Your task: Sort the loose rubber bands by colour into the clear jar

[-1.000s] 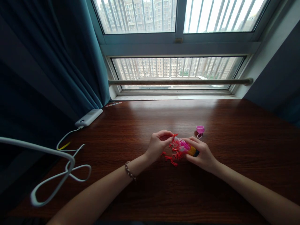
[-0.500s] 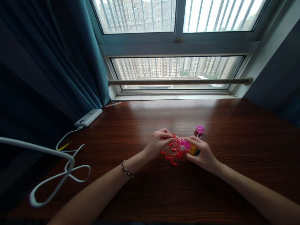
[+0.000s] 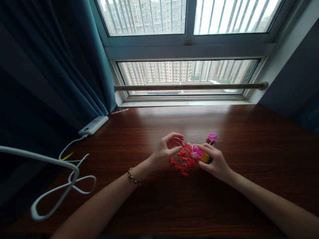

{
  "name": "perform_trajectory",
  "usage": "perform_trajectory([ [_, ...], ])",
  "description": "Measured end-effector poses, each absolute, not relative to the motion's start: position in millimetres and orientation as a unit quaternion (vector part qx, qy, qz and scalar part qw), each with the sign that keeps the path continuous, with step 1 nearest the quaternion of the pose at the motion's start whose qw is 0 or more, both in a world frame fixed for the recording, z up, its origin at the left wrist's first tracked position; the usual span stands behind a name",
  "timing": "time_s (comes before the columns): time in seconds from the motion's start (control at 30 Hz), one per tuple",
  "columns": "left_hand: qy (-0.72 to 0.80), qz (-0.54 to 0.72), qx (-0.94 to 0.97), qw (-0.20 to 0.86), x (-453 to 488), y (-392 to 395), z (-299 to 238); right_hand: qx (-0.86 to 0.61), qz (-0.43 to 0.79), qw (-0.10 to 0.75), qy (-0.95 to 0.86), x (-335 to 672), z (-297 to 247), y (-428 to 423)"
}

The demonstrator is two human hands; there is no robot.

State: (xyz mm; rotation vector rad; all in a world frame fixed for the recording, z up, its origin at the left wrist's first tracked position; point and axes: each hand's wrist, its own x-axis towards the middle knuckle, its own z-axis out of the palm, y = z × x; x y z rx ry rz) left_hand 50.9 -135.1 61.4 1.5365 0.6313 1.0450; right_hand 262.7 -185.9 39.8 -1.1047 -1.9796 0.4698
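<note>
In the head view, my right hand (image 3: 213,162) is closed around a small clear container (image 3: 197,153) lying tilted, its contents banded in pink, yellow and dark. The container's mouth points left, toward my left hand (image 3: 169,146). That hand has its fingers curved and parted, thumb away from the forefinger, close to some red strands at the mouth. Beneath and in front of the mouth lies a loose heap of thin red bands (image 3: 183,166) on the table. Just beyond my right hand stands a pink cap (image 3: 212,136) with a ring below it.
The brown wooden table (image 3: 154,205) reaches to the window sill. At left are a white power strip (image 3: 93,125), a looped white cable (image 3: 72,179) and a yellow piece (image 3: 67,156). A blue curtain (image 3: 99,66) hangs beside the window; a horizontal rail (image 3: 189,87) crosses it.
My left hand's fingers have parted from a pinch at the container's mouth, and the hand has shifted slightly left. My right hand still holds the container in nearly the same place.
</note>
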Motion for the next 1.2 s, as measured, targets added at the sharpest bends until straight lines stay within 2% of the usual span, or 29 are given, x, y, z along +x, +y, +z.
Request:
perform_trajectory([
  [0.17, 0.253, 0.450, 0.642, 0.566, 51.7, -129.3, 54.0, -0.443, 0.184, 0.400, -0.781, 263.3, 39.6, -184.6],
  [0.4, 0.324, 0.453, 0.679, 0.477, 51.4, -126.2, 56.6, -0.429, 0.189, 0.398, -0.789, 263.3, 40.8, -184.3],
  [0.6, 0.371, 0.367, 0.656, 0.545, 51.5, -127.1, 58.7, -0.428, 0.188, 0.400, -0.788, 262.9, 41.8, -184.3],
  [0.97, 0.295, 0.442, 0.726, 0.435, 50.7, -131.2, 58.9, -0.436, 0.179, 0.399, -0.786, 263.5, 40.7, -184.9],
  [1.2, 0.335, 0.446, 0.702, 0.442, 51.9, -133.8, 56.1, -0.435, 0.182, 0.398, -0.787, 263.0, 41.6, -184.5],
])
